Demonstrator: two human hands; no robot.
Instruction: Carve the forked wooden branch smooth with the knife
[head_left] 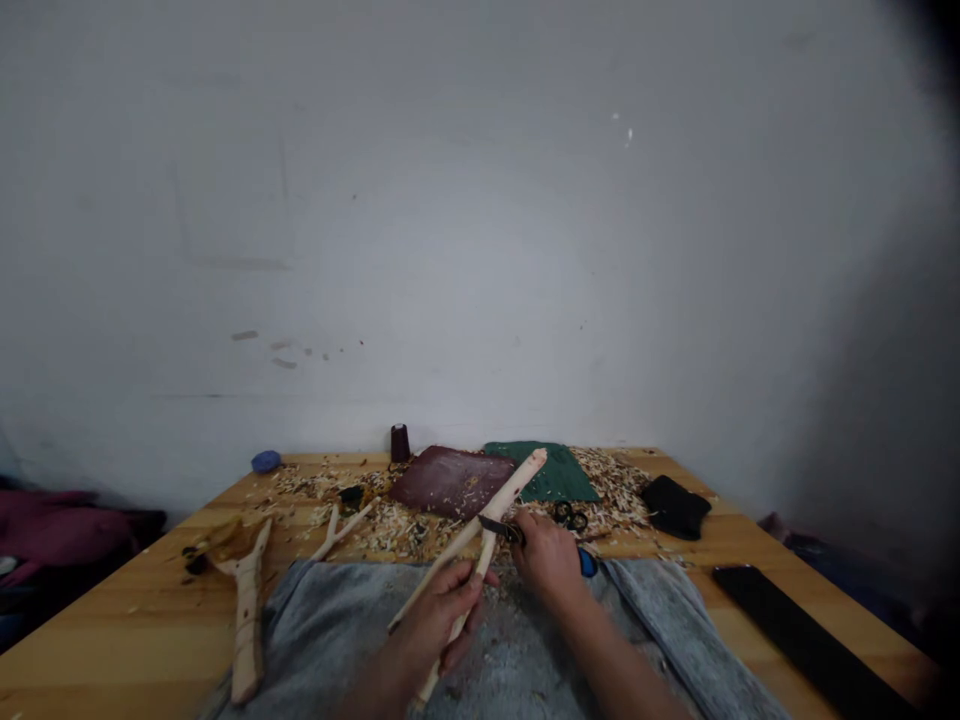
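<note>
My left hand point(439, 620) is closed around a pale forked wooden stick point(502, 505) and holds it slanted up toward the far right. My right hand point(551, 560) grips a knife with a blue handle end point(587, 563). Its blade point(495, 527) rests against the stick just above my left hand. Both hands work over a grey cloth point(337, 630) spread on the near part of the wooden table point(112, 620).
Wood shavings point(390, 530) litter the table's middle. Another carved forked stick point(246, 610) lies at left, a smaller one point(341, 530) behind it. A maroon sheet point(450, 482), green sheet point(559, 475), thread spool point(400, 443), scissors point(571, 516), black pouch point(675, 506) and black strip point(802, 640) lie around.
</note>
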